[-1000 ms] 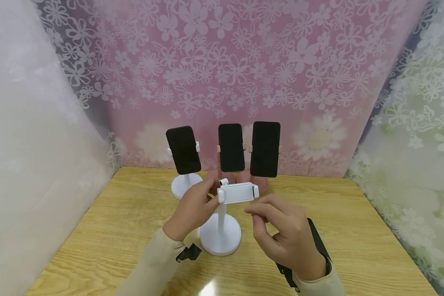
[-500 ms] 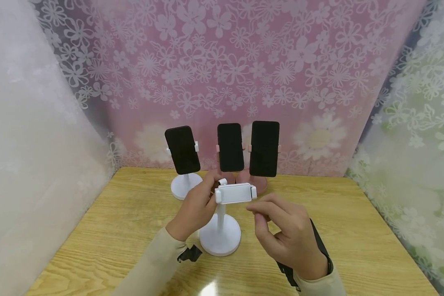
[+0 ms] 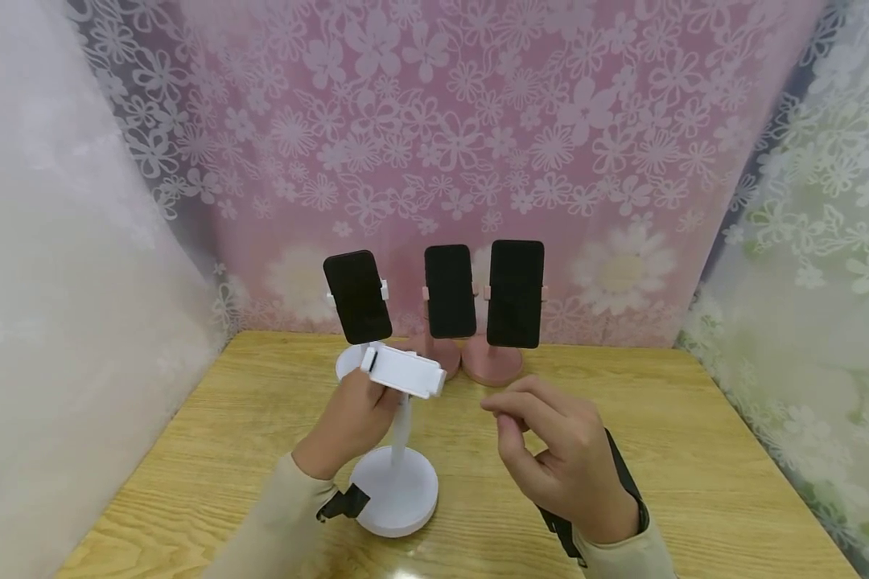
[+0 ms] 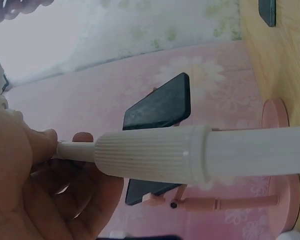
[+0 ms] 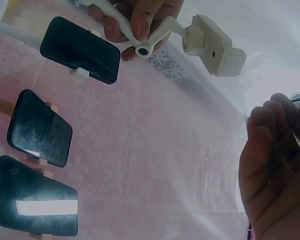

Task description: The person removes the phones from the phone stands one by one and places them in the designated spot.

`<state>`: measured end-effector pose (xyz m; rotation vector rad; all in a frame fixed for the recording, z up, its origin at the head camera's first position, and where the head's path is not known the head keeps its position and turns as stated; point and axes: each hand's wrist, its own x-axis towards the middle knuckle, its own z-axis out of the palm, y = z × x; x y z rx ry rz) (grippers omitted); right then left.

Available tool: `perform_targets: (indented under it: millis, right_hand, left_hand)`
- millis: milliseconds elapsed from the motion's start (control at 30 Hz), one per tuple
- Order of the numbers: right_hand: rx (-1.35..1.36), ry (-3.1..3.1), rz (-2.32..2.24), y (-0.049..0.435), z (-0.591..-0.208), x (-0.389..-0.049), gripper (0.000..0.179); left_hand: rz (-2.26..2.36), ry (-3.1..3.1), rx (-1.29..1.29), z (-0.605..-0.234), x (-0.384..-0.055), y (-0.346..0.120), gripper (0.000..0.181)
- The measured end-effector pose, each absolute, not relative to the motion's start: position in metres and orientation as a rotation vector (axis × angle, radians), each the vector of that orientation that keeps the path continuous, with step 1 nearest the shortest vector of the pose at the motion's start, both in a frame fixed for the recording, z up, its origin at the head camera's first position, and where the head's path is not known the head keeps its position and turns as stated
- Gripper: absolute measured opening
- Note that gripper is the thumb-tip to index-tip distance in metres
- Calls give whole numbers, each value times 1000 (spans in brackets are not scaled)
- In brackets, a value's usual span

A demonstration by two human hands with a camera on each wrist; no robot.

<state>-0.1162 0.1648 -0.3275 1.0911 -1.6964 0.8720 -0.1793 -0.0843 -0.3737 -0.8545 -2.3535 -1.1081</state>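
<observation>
A white phone stand [image 3: 394, 494] with a round base is in front of me at the left of centre, its phone clamp [image 3: 407, 371] carrying no phone. My left hand [image 3: 355, 418] grips the stand near its upper joint. In the left wrist view, thumb and fingers [image 4: 85, 137] wrap the thin part above the ribbed white collar [image 4: 150, 154]. The right wrist view shows the clamp's back [image 5: 217, 50] beyond the joint. To the right, my right hand [image 3: 558, 450] hovers apart from the stand, fingers loosely bent, nothing visible in it.
Along the back stand three phones in holders: a black phone [image 3: 358, 297] on a white stand, and a middle phone [image 3: 450, 291] and a right phone [image 3: 516, 293] on pink stands. A dark flat slab [image 4: 267, 11] lies on the wooden table [image 3: 695, 482]. Floral curtains surround it.
My left hand has shifted the white stand left and towards me, and its clamp has turned, now slanting down to the right. The right hand has barely moved.
</observation>
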Motion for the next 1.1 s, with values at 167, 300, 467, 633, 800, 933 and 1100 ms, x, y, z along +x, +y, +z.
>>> perform_targets:
  millis: [167, 300, 467, 633, 800, 933, 1100]
  right_hand:
    - [1093, -1687, 866, 164, -326, -116, 26]
    - [1101, -1677, 858, 164, -326, -117, 26]
    - [1105, -1677, 872, 164, -327, -118, 25]
    - [1093, -1692, 876, 164, -330, -120, 23]
    - [1096, -1710, 881, 165, -335, -123, 20]
    - [1094, -1721, 878, 165, -338, -124, 19]
    - [1062, -1748, 867, 165, -338, -124, 20]
  left_hand:
    - [-1063, -2427, -760, -371, -179, -103, 27]
    - [-1047, -2451, -709, -374, -186, -123, 30]
    - [-1044, -2452, -610, -375, -195, -154, 15]
    - [-1055, -2503, -457, -372, -205, -183, 19]
    - [-1131, -2505, -375, -374, -221, -207, 30]
    - [-1187, -2414, -391, -379, -237, -221, 44]
    - [-1214, -2368, -231, -382, -248, -232, 45]
